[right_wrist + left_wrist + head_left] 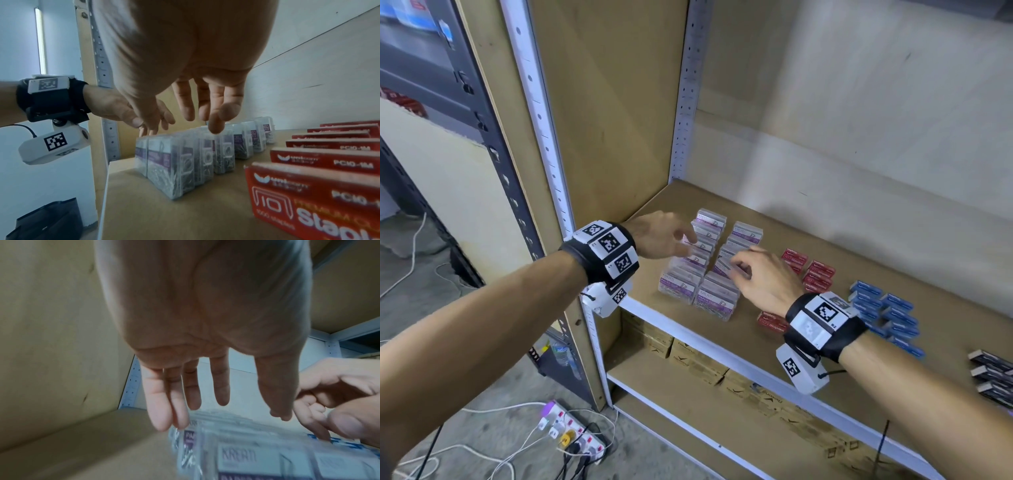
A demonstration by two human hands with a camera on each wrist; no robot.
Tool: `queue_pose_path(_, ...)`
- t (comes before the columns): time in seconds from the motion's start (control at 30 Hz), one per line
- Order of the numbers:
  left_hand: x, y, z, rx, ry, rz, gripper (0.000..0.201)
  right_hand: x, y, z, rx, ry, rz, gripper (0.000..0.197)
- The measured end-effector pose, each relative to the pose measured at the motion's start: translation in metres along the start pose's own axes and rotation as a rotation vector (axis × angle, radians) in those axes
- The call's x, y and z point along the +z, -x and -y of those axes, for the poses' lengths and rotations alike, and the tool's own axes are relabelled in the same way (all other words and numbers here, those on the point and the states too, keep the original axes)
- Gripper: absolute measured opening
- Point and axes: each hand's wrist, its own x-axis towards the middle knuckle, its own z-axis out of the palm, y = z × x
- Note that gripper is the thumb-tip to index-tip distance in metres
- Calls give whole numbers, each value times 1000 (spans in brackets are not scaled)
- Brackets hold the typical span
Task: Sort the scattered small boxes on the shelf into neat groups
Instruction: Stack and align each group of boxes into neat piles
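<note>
Two rows of clear paper-clip boxes (714, 298) with purple labels stand at the left of the shelf board (825, 219). My left hand (685, 243) reaches over the left row with straight fingers, their tips at the box tops (246, 451). My right hand (743, 270) hovers over the right row with loosely bent fingers; one fingertip (214, 128) touches a box top (180, 162). Neither hand holds anything. Red staple boxes (818, 274) line up to the right, and one red box (770, 322) lies nearer the front, partly hidden by my right wrist.
Blue boxes (887, 308) sit in rows right of the red ones, with dark boxes (993, 373) at the far right edge. A wooden side panel (602, 120) closes the shelf on the left. Brown cartons (695, 359) fill the lower shelf. A power strip (571, 435) lies on the floor.
</note>
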Motion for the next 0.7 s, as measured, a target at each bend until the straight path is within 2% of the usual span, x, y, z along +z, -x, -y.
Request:
queue_pose_path(0.13, -4, -11, -5, -5, 60, -52, 25, -5, -10, -5, 60, -27, 29, 27)
queue_pose_path(0.4, 0, -28, -8, 14, 52, 68, 26, -5, -21, -5, 80, -39, 150, 27)
queue_pose_path(0.7, 18, -44, 11, 16, 134, 121, 22, -3, -19, -5, 35, -87, 171, 30)
